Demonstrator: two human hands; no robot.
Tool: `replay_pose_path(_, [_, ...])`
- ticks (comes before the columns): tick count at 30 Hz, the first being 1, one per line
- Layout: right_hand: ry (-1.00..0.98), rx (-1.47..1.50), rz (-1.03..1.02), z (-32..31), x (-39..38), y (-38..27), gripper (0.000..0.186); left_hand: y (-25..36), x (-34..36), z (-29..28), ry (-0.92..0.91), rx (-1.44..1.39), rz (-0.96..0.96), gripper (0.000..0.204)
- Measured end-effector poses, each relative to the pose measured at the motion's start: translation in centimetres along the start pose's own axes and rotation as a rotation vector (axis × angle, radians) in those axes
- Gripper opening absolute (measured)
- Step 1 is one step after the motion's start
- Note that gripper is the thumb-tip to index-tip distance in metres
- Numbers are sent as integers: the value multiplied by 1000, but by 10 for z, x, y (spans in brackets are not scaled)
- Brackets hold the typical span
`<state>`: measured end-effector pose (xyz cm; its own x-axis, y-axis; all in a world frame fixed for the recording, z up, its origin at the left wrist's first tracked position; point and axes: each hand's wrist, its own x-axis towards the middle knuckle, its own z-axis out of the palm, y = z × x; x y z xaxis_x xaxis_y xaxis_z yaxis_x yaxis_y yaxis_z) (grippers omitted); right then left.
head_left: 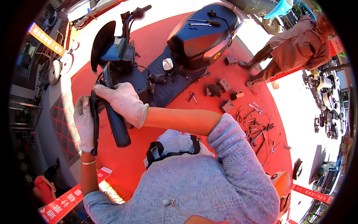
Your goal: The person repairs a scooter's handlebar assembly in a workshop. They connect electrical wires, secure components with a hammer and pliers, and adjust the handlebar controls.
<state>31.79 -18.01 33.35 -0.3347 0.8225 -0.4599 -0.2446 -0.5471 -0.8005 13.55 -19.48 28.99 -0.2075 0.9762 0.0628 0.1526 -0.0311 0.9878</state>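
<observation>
Both my hands wear white gloves and are at the front of a black electric scooter (125,67). My left hand (84,121) is closed round the outer edge of a long thin black plastic panel (95,132), held roughly upright. My right hand (125,101) grips near the panel's upper end, thumb and fingers pressed together there. Just right of the panel, under my right hand, a wider black curved part (118,128) slopes down toward me. Whether the panel touches it is hidden by my right hand.
On the scooter's seat (201,31) lie a wrench (200,24), a screwdriver and a cable. Across the red mat (179,123) are dark blocks (224,85), scattered tools (257,134) and wires. A person (298,48) stands at far right. Another person (44,188) is at lower left.
</observation>
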Motion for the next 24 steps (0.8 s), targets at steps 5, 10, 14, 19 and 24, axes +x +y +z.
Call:
replay_pose_path(5, [-119,105,-58,-9,25,17,40,21,-1,4,-39,109,-121,24])
replay_pose_path(10, [-484,135,65,-44,41,10,46,31,7,9,-45,142,-313,24])
replay_pose_path(14, [-722,176,322,-64,80,-7,56,38,-1,16,46,99,-472,31])
replay_pose_path(19, [-843,-127,186,-84,129,-37,38,59,1,42,174,163,-519,33])
replay_pose_path(24, [-740,-563,-881,-98,159,-56,31,61,-8,51,249,97,-558,45])
